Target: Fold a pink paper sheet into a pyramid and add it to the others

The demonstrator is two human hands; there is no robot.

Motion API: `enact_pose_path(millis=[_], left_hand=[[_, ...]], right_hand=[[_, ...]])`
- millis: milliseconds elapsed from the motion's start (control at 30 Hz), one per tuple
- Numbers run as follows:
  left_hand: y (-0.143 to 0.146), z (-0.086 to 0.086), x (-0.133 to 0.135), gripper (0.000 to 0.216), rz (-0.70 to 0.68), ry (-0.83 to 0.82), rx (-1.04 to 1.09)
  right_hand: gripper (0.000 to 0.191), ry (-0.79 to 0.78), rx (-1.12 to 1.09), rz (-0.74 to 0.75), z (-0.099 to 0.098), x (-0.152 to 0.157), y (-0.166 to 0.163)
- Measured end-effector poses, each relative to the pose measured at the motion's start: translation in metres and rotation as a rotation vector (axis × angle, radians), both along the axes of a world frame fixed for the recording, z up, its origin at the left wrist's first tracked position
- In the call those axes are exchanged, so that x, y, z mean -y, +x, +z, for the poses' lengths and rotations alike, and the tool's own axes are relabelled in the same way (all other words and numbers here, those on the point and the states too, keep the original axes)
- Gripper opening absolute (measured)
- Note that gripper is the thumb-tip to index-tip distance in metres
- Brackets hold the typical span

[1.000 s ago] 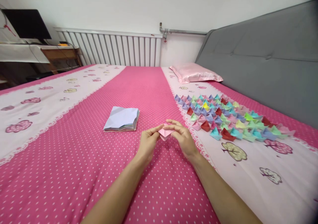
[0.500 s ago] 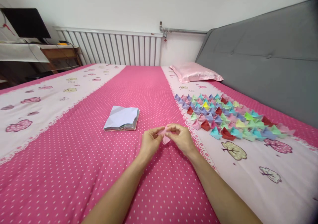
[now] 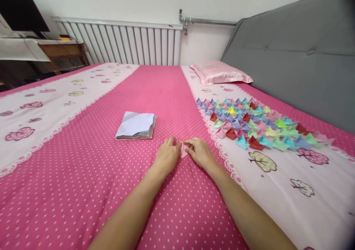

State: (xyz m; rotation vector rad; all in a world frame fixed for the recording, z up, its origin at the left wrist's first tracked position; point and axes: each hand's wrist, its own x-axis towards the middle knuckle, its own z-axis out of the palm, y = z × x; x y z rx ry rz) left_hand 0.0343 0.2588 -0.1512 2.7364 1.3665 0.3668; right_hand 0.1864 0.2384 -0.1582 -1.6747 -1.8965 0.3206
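A small piece of folded pink paper [image 3: 183, 151] is between my hands, low over the dotted pink bedspread. My left hand [image 3: 168, 154] has its thumb and fingers closed on the paper's left side. From the right, my right hand [image 3: 200, 152] pinches the other side with thumb and forefinger. My fingers cover part of the paper, so its full shape is hidden. Left of my hands lies a stack of square paper [image 3: 135, 125] with a pale lilac sheet on top. Several rows of folded paper boats [image 3: 255, 143] in many colours stand to the right.
The bedspread [image 3: 155, 91] stretches out to a white radiator [image 3: 119, 43] by the wall. A pink pillow [image 3: 220, 72] lies at the far right, against the grey headboard [image 3: 291, 50]. At the far left a monitor [image 3: 23, 13] stands on a desk [image 3: 61, 52].
Both hands still grip the pink paper, but their fingers have shifted; the left hand is turned more palm-down. My view has tilted slightly downward.
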Motion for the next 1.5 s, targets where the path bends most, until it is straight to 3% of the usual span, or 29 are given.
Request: enact_pose_path(millis=[200, 367, 600, 800, 1267, 1500], left_hand=[[0.000, 0.008, 0.001, 0.024, 0.006, -0.065, 0.087], [-0.001, 0.004, -0.006, 0.022, -0.049, -0.141, 0.198], [-0.008, 0.003, -0.012, 0.022, -0.197, -0.193, 0.221], [-0.011, 0.008, -0.014, 0.026, -0.149, -0.190, 0.197], [-0.013, 0.005, -0.021, 0.019, -0.170, -0.196, 0.169], [-0.011, 0.002, -0.025, 0.020, -0.124, -0.236, 0.192]], right_hand=[[0.018, -0.003, -0.085, -0.033, -0.001, 0.000, 0.000], [0.018, -0.033, -0.129, -0.049, -0.001, 0.001, -0.001], [0.023, -0.015, -0.018, 0.125, 0.003, 0.003, 0.005], [0.021, -0.064, -0.116, 0.178, 0.000, 0.002, 0.014], [0.020, -0.107, -0.068, 0.190, 0.000, -0.001, 0.014], [0.021, -0.121, 0.003, 0.109, 0.002, -0.002, 0.008]])
